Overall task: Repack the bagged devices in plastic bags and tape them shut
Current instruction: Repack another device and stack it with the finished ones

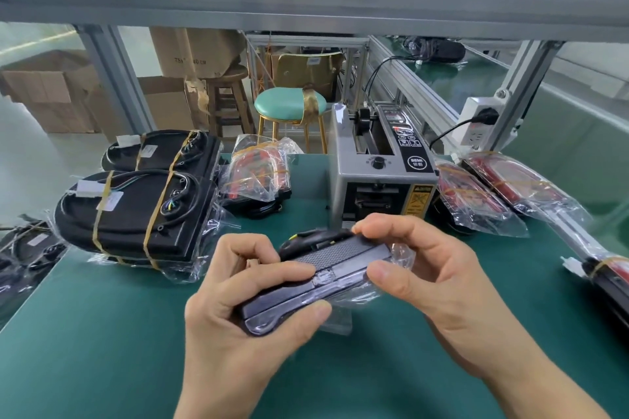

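1. Above the near middle of the green table (102, 333), both hands are holding a dark device (316, 277) wrapped in a clear plastic bag (396, 257), clear of the surface.
2. Left hand (238, 309) is curling round the device's near end, with its forefinger pressing down what looks like a strip of clear tape (323, 277).
3. Right hand (425, 269) is pinching the far end, bag and all, between thumb and fingertips.
4. Judging from this, the tape could be wrinkling or catching only loose film if the bag slackens, leaving the fold unsealed.
5. Behind the hands, the tape dispenser (381, 173) is standing mid-table; bagged units (136, 214) are lying towards the left edge, others (493, 194) towards the right.
6. Hidden: the device's underside and the bag's opening; a cable at its far end is hard to make out.
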A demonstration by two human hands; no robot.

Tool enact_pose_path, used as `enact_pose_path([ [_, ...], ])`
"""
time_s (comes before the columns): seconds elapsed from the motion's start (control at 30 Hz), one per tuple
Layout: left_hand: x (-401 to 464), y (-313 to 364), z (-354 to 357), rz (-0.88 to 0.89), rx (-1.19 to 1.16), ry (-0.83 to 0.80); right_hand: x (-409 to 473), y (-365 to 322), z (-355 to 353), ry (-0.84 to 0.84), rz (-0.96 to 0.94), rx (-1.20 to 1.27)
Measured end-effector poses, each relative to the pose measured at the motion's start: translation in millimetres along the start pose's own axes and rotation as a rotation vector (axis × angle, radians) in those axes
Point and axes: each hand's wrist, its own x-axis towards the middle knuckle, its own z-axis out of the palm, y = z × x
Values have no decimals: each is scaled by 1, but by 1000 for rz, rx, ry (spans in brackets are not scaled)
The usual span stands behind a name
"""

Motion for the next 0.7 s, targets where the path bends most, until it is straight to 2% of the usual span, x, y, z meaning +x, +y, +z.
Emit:
enact_pose_path([
  [0.23, -2, -6, 1, -19, -21, -24, -2, 5, 1, 1, -39, 45],
  [0.3, -2, -8, 0, -115, -151, 12, -3, 7, 1, -28, -6, 34],
  [0.33, -1, -9, -1, -200, -290, 56, -3, 8, 1, -69, 29, -10],
  [0.4, -2, -13, -2, -387, -580, 177, -4, 10, 1, -170, 124, -151],
  [0.5, -8, -26, -3, -594, -728, 264, -2, 9, 0, -150, 154, -297],
  [0.57, -10, -32, -5, -660, -701, 173, -3, 4, -4, -55, 110, -414],
  [0.63, -10, -34, -11, -630, -505, 84, -4, 1, -12, 2, -6, -755],
  [0.7, -10, -37, -19, -582, -392, 91, -3, -3, -15, 4, -107, -1024],
])
